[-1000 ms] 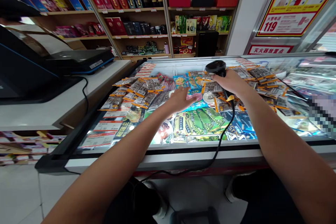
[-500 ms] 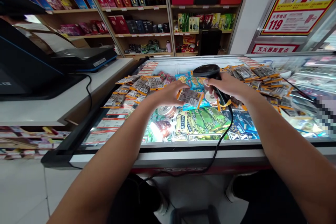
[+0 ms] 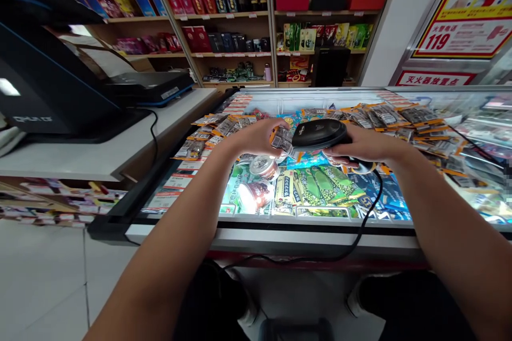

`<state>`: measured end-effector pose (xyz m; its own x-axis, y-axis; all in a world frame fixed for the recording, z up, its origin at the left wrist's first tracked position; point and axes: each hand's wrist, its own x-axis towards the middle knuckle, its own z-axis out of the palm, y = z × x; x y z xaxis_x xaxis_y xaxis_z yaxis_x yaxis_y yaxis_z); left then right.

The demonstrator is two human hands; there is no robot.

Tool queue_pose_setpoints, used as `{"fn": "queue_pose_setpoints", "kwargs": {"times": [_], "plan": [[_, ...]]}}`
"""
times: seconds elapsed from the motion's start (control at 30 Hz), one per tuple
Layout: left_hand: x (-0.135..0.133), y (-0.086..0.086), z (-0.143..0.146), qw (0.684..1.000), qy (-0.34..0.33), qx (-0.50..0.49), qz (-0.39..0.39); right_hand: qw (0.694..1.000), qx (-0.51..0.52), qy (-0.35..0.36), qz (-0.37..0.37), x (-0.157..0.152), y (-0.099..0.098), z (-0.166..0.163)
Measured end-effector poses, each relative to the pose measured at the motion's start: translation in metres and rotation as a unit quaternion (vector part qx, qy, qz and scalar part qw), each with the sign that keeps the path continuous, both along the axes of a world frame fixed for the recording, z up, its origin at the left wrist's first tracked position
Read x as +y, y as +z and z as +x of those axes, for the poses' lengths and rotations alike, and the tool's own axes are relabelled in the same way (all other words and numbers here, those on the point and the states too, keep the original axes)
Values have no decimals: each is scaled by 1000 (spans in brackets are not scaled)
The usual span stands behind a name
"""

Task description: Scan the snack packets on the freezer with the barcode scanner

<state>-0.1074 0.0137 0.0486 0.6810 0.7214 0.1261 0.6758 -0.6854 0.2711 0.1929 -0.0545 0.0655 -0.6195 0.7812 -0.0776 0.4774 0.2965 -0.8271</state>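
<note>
My left hand (image 3: 264,136) is closed on a small snack packet (image 3: 283,140) with orange edges and a printed label. In my right hand (image 3: 356,144) is a black barcode scanner (image 3: 320,132), its head turned toward that packet and close to it. From the scanner's handle a black cable (image 3: 366,229) hangs over the front edge of the freezer. Similar orange-edged packets lie on the glass top in a left pile (image 3: 224,128) and a right pile (image 3: 416,117). The scanner head hides part of the held packet and some of the fingers.
Beneath both hands is a glass-topped chest freezer (image 3: 280,234) holding green ice-pop packs (image 3: 320,184) and tubs (image 3: 256,194). A counter (image 3: 100,157) with a dark checkout machine (image 3: 52,74) stands at left. Stocked shelves (image 3: 224,13) line the back.
The scanner has swung round and lowered, bringing its head over to the packet in my left hand. That packet has tilted and turned. The whole view has shifted slightly.
</note>
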Motion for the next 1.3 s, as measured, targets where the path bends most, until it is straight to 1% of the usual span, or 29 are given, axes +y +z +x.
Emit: {"fn": "queue_pose_setpoints", "kwargs": {"times": [0.1, 0.23, 0.3, 0.37, 0.43, 0.5, 0.57, 0.63, 0.7, 0.77, 0.83, 0.9, 1.0, 1.07, 1.13, 1.2, 1.23, 1.3], "plan": [[2, -1, -1, 1000, -20, -12, -7, 1000, -13, 14, -7, 5, -2, 4], [2, 0, -1, 1000, -18, -21, -11, 999, -10, 40, -1, 7, -4, 7], [3, -1, -2, 1000, -18, -22, -12, 999, 0, 35, 6, 7, -4, 7], [6, -3, -4, 1000, 4, -15, 0, 1000, 12, 6, 19, 9, -6, 7], [10, -5, -6, 997, 72, 4, 42, 998, 26, -47, 42, 15, -9, 9], [16, -7, -9, 978, 176, 30, 109, 987, 53, -129, 77, 25, -16, 13], [22, -9, -16, 942, 286, 49, 166, 959, 98, -236, 121, 38, -24, 19], [29, -13, -25, 905, 371, 55, 199, 919, 143, -336, 149, 51, -32, 25], [34, -17, -34, 879, 423, 56, 215, 890, 183, -394, 138, 60, -37, 29], [38, -21, -41, 868, 441, 60, 220, 873, 240, -414, 96, 64, -38, 30], [37, -24, -40, 872, 433, 64, 221, 854, 322, -408, 38, 63, -35, 29], [33, -26, -31, 886, 396, 62, 233, 830, 407, -380, -25, 61, -31, 28], [27, -33, 1, 916, 310, 54, 249, 796, 506, -316, -105, 57, -25, 29], [30, -40, 30, 942, 244, 60, 223, 777, 545, -279, -145, 56, -24, 29], [40, -48, 61, 963, 190, 71, 177, 761, 571, -255, -174, 56, -25, 29], [56, -55, 90, 977, 149, 79, 128, 747, 589, -243, -190, 57, -27, 28], [66, -58, 104, 982, 136, 80, 107, 743, 593, -241, -196, 58, -28, 27], [88, -60, 127, 985, 141, 75, 72, 742, 592, -241, -202, 61, -31, 27]]}}
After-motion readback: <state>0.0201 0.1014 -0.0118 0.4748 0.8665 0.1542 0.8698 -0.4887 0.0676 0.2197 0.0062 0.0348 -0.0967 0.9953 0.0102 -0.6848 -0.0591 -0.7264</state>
